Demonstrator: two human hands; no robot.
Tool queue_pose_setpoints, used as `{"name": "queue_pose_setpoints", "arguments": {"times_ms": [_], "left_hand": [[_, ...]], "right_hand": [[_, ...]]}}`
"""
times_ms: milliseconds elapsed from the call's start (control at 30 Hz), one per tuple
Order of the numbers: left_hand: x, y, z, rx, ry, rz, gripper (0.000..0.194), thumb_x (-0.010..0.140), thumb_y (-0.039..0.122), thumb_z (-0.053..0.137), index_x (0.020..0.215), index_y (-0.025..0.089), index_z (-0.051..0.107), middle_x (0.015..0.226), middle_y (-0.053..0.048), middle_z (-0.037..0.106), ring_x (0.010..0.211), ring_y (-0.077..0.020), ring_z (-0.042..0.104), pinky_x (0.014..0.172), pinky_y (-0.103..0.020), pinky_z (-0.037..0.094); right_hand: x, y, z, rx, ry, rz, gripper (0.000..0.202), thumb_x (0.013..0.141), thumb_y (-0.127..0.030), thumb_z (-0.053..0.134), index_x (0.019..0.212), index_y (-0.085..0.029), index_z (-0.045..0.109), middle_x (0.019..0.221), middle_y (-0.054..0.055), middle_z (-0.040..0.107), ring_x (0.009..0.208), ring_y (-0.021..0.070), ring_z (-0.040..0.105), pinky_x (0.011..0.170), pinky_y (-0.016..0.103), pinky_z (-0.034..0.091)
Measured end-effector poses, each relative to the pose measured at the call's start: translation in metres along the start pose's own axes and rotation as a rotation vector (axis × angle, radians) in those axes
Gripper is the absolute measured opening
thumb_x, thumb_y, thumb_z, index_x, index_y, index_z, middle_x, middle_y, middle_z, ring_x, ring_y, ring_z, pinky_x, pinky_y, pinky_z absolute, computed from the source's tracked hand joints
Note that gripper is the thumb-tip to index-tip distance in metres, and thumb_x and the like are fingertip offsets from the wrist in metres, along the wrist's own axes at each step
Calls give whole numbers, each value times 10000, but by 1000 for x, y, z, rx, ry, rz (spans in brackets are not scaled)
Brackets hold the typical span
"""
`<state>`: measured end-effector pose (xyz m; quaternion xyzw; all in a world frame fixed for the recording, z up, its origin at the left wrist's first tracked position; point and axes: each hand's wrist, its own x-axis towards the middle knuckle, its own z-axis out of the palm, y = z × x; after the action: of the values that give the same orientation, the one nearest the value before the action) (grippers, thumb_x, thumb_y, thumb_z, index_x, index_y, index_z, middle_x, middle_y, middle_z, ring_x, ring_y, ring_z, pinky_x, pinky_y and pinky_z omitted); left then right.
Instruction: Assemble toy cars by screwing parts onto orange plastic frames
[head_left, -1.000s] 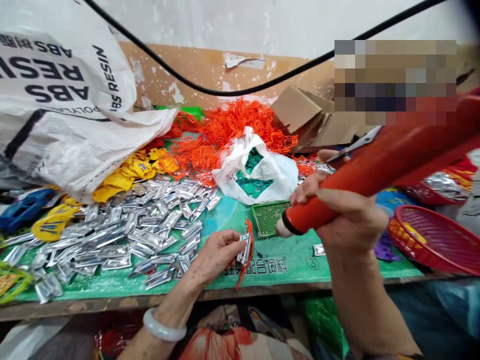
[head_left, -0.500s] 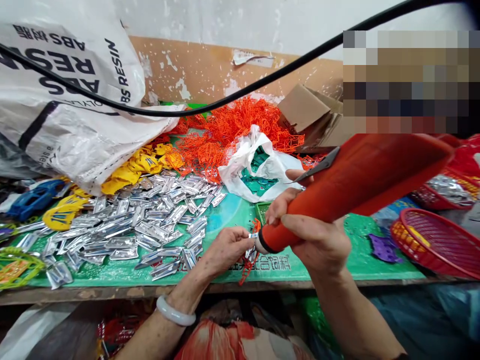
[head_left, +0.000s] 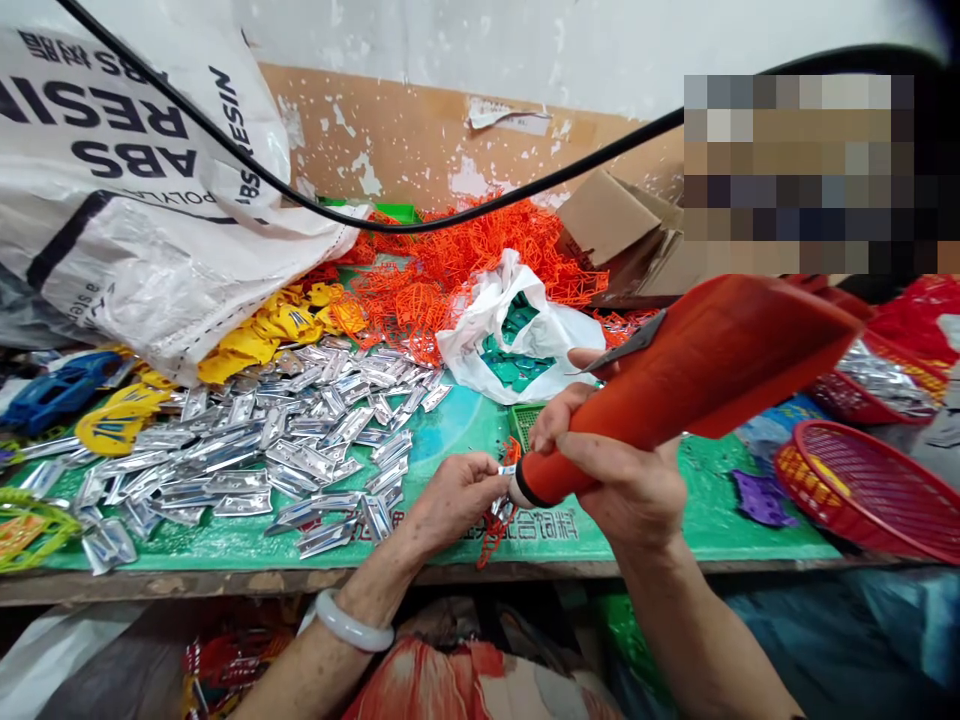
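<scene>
My right hand [head_left: 622,470] is wrapped round a thick red hand-held power tool [head_left: 675,380] with a grey lever on its side and a black collar. The tool tilts down to the left, its pale nose [head_left: 517,490] at my left fingertips. Thumb and fingers of my left hand [head_left: 461,495] pinch a small silver part [head_left: 507,469] against that nose; most of it is hidden. An orange-red plastic frame [head_left: 491,545] shows beneath, near the table's front edge. Left of my left hand spreads a heap of shiny silver plastic pieces [head_left: 240,460].
Behind are a pile of orange plastic frames [head_left: 480,240], a white bag [head_left: 480,350] of green pieces and a cardboard box [head_left: 615,230]. Yellow parts [head_left: 120,420] and a large white sack [head_left: 150,250] lie left. A red basket [head_left: 802,510] stands right. A black cable [head_left: 525,185] hangs across.
The rear of the red tool has swung slightly down and left, and the black cable has shifted. Both hands keep their hold near the tool's nose. The view has moved a little.
</scene>
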<state>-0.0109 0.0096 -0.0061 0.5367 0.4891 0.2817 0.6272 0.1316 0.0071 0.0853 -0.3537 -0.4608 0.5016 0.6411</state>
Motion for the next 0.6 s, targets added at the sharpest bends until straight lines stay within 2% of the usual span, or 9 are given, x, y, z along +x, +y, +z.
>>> {"name": "queue_pose_setpoints", "arguments": {"times_ms": [367, 600], "left_hand": [[0, -1, 2, -10, 4, -9, 228, 752, 383, 584, 750, 158, 619, 559, 48, 508, 481, -102, 381, 454, -223, 255], [1, 0, 6, -20, 23, 5, 193, 732, 372, 539, 653, 197, 525, 526, 67, 448, 489, -106, 381, 463, -220, 283]], "right_hand": [[-2, 4, -4, -27, -21, -20, 305, 610, -205, 712, 900, -219, 617, 667, -44, 596, 582, 156, 554, 599, 357, 475], [-8, 7, -8, -158, -64, -96, 145, 678, -224, 678, 803, -224, 605, 686, -25, 570, 614, 160, 570, 631, 368, 516]]}}
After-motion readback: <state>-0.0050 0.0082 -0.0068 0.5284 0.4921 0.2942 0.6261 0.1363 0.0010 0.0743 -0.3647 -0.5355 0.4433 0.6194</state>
